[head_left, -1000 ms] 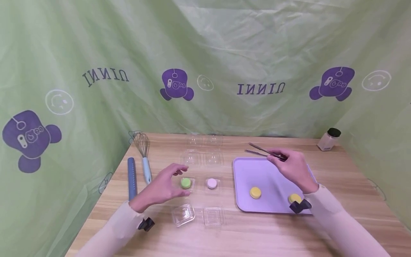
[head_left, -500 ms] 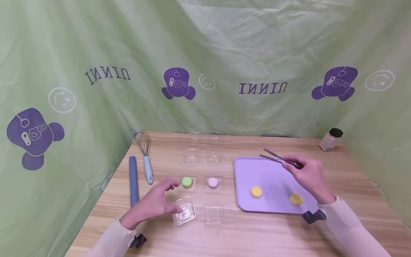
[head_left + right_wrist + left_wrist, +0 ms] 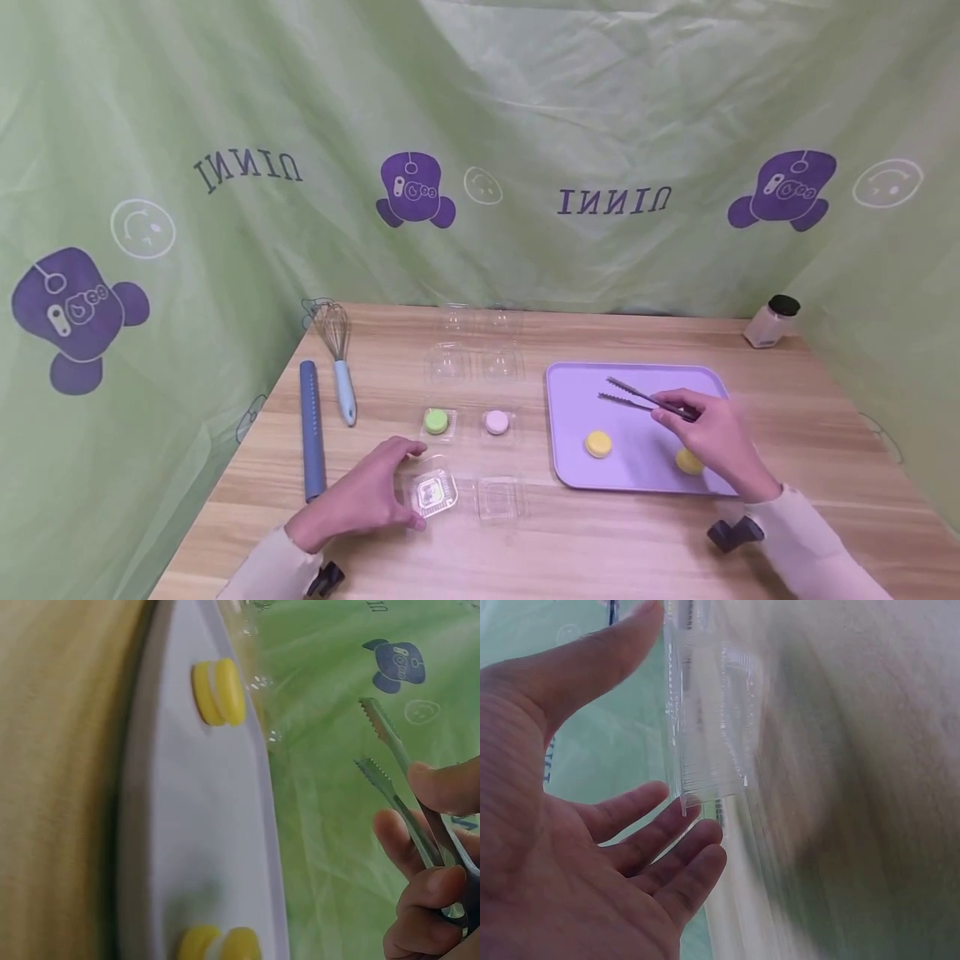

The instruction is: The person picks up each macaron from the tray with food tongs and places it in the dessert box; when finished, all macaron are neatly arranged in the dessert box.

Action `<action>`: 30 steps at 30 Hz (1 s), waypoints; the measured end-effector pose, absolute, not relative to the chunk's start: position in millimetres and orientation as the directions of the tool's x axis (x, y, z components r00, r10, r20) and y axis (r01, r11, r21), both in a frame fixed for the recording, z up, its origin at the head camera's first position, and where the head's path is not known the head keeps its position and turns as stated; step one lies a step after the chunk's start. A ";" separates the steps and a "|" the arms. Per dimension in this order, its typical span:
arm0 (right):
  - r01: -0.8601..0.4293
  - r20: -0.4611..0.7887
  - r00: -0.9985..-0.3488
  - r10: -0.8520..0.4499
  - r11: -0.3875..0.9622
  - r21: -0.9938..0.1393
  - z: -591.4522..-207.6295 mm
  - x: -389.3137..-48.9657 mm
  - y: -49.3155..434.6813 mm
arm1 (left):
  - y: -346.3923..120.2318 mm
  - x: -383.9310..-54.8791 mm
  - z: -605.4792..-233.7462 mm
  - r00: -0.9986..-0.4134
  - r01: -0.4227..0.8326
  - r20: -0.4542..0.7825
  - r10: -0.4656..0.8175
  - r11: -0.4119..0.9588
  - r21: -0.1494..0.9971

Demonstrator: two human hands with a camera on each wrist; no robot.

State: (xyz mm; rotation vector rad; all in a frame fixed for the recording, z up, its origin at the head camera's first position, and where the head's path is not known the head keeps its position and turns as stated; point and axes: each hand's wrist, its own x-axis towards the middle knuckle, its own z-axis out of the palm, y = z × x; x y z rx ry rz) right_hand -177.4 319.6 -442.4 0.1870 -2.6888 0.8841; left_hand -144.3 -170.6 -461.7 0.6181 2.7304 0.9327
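Note:
Beside a small clear plastic box [image 3: 433,493], my left hand [image 3: 367,496] spreads its thumb and fingers around the near-left side. In the left wrist view the box [image 3: 709,720] has its thumb-side edge by the thumb tip and a lower corner by the fingertips. My right hand [image 3: 705,429] grips metal tongs [image 3: 637,395], their serrated tips apart with nothing between them. Below the tongs lies a purple tray [image 3: 645,475] holding two yellow macarons, one left [image 3: 597,444] and one right [image 3: 688,461], partly behind the hand. Green [image 3: 436,421] and pink [image 3: 497,422] macarons sit in clear boxes.
Another clear box [image 3: 497,498] lies right of the left hand's box. Open clear lids [image 3: 448,362] stand behind the macarons. A whisk [image 3: 342,383] and a blue bar [image 3: 311,429] lie at left; a dark-lidded jar [image 3: 771,323] is at back right.
My left hand has moved from the green macaron toward me, to the clear box in front. My right hand went right, then down and slightly left over the tray, still holding the tongs.

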 end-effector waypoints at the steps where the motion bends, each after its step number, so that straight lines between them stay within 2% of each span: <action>1: -0.217 0.322 -0.946 -0.033 0.803 -0.556 -444.9 -176.2 318.9 | -170.6 -144.0 -461.8 -0.893 0.331 -0.044 0.449 0.718 0.613; 15: -0.232 0.202 -0.969 -0.145 0.817 -0.528 -467.1 -162.6 316.1 | -173.1 -142.4 -466.8 -0.886 0.384 0.008 0.463 0.725 0.572; 30: -0.268 0.200 -0.961 -0.192 0.825 -0.497 -474.0 -162.1 313.9 | -173.1 -146.0 -467.9 -0.874 0.410 0.031 0.485 0.700 0.585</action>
